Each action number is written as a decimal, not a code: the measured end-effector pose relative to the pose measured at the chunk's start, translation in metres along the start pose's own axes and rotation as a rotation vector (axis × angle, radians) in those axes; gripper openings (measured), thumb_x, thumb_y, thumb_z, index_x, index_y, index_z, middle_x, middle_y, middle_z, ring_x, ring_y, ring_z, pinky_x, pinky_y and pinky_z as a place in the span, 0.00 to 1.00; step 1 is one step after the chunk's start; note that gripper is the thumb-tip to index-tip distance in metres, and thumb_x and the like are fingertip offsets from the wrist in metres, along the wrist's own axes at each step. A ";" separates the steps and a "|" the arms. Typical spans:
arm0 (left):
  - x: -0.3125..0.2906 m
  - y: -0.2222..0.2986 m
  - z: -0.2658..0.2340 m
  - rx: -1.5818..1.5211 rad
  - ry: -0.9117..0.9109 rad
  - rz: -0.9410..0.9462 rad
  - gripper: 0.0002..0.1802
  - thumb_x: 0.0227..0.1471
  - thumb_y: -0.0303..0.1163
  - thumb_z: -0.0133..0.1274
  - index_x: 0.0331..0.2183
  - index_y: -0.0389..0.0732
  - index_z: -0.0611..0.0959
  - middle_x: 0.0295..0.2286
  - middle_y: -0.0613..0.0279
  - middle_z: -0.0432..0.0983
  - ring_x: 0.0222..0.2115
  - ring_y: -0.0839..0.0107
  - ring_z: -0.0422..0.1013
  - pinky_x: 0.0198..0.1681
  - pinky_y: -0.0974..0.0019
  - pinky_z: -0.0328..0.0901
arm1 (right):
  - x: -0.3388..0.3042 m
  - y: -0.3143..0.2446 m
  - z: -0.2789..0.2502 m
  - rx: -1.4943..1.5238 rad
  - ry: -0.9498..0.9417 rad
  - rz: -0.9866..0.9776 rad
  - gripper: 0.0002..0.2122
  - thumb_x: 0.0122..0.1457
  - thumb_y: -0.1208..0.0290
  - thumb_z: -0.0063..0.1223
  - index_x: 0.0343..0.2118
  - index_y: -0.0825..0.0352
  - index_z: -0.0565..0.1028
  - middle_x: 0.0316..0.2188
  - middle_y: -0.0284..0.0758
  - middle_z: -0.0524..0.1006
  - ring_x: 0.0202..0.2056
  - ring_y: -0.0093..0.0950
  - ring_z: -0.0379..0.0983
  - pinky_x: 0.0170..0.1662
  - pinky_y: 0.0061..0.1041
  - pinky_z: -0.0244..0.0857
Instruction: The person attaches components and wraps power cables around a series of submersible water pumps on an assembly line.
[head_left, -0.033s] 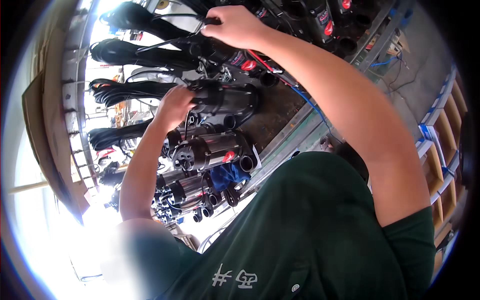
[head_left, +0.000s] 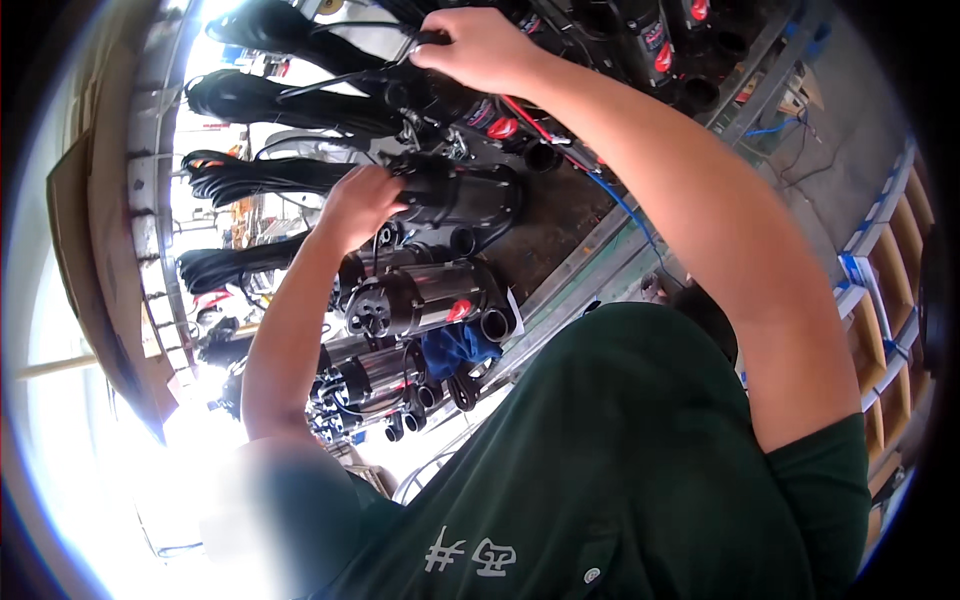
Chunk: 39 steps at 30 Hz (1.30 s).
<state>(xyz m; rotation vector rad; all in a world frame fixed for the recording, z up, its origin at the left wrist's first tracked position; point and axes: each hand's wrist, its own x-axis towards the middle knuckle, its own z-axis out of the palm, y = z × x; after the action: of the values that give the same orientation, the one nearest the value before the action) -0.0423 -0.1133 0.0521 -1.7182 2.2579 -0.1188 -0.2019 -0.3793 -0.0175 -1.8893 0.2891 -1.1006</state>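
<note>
- Right hand (head_left: 475, 50): grip looks pinched on black cable (head_left: 345, 78); I'd keep it slack.
- Left hand (head_left: 362, 207): at submersible pump (head_left: 460, 195), fingertips hidden, can't tell grip; brace gently.

Part of the black pump (head_left: 470, 195) is hidden by the left hand (head_left: 362, 205). The left sleeve (head_left: 310, 510) is blurred, and 1 black cable bundle (head_left: 262, 28) is cut off by the top edge.

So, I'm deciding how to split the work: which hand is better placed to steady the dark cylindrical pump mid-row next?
Left, I'd say. The left hand is at the end of that dark cylindrical pump, while the right hand is higher in view, apparently holding a black cable.
</note>
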 end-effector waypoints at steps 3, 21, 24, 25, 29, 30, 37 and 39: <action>0.014 0.021 0.000 0.122 0.034 0.081 0.20 0.44 0.48 0.65 0.29 0.44 0.79 0.25 0.64 0.70 0.29 0.62 0.72 0.35 0.61 0.67 | -0.005 -0.014 -0.004 0.049 -0.017 0.007 0.18 0.59 0.59 0.61 0.38 0.74 0.78 0.35 0.54 0.80 0.40 0.50 0.79 0.43 0.41 0.71; 0.079 0.067 0.009 -0.063 -0.112 -0.985 0.15 0.63 0.36 0.48 0.47 0.40 0.79 0.42 0.45 0.83 0.42 0.49 0.81 0.42 0.53 0.77 | -0.007 -0.029 -0.015 0.271 -0.166 0.227 0.11 0.63 0.68 0.59 0.32 0.73 0.77 0.20 0.36 0.77 0.19 0.24 0.73 0.23 0.29 0.67; 0.038 -0.008 0.061 -0.348 0.038 -1.155 0.22 0.56 0.33 0.51 0.51 0.35 0.76 0.45 0.37 0.81 0.45 0.43 0.79 0.46 0.50 0.76 | -0.010 -0.049 -0.013 0.241 -0.137 0.224 0.10 0.63 0.69 0.59 0.30 0.71 0.75 0.19 0.35 0.76 0.18 0.25 0.73 0.24 0.29 0.66; 0.029 -0.033 0.083 -0.338 0.038 -1.184 0.23 0.55 0.34 0.53 0.51 0.35 0.77 0.45 0.37 0.81 0.47 0.44 0.79 0.47 0.51 0.75 | -0.012 -0.055 -0.010 0.201 -0.114 0.205 0.10 0.63 0.69 0.59 0.30 0.71 0.75 0.19 0.35 0.76 0.19 0.25 0.73 0.24 0.29 0.67; 0.048 -0.075 0.093 -0.389 0.042 -1.307 0.24 0.50 0.36 0.56 0.48 0.37 0.83 0.46 0.42 0.81 0.49 0.47 0.78 0.51 0.53 0.74 | -0.009 -0.019 -0.017 -0.125 -0.030 0.003 0.11 0.63 0.67 0.59 0.33 0.72 0.77 0.23 0.37 0.79 0.22 0.26 0.75 0.27 0.29 0.69; 0.056 -0.071 0.082 -0.424 0.049 -1.351 0.23 0.50 0.36 0.56 0.48 0.39 0.85 0.47 0.44 0.81 0.50 0.48 0.78 0.52 0.54 0.74 | -0.009 -0.010 -0.018 -0.117 -0.033 0.002 0.12 0.65 0.65 0.58 0.32 0.70 0.76 0.21 0.34 0.77 0.20 0.23 0.72 0.24 0.25 0.65; 0.035 -0.082 0.088 -0.209 0.106 -1.458 0.18 0.52 0.37 0.57 0.43 0.39 0.88 0.45 0.45 0.83 0.48 0.50 0.79 0.50 0.52 0.75 | -0.003 -0.020 -0.014 0.031 -0.226 0.183 0.23 0.59 0.54 0.61 0.47 0.72 0.79 0.24 0.37 0.81 0.23 0.27 0.79 0.32 0.28 0.72; 0.040 -0.082 0.088 -0.233 0.074 -1.476 0.18 0.56 0.37 0.54 0.46 0.43 0.87 0.48 0.46 0.82 0.50 0.49 0.78 0.52 0.51 0.73 | -0.001 -0.014 -0.011 0.085 -0.241 0.205 0.22 0.60 0.54 0.61 0.45 0.71 0.79 0.25 0.36 0.80 0.22 0.25 0.78 0.30 0.27 0.71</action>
<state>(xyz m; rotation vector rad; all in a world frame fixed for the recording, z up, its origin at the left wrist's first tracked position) 0.0498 -0.1641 -0.0190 -3.0952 0.5812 -0.2153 -0.2141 -0.3771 -0.0045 -1.8484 0.2863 -0.7295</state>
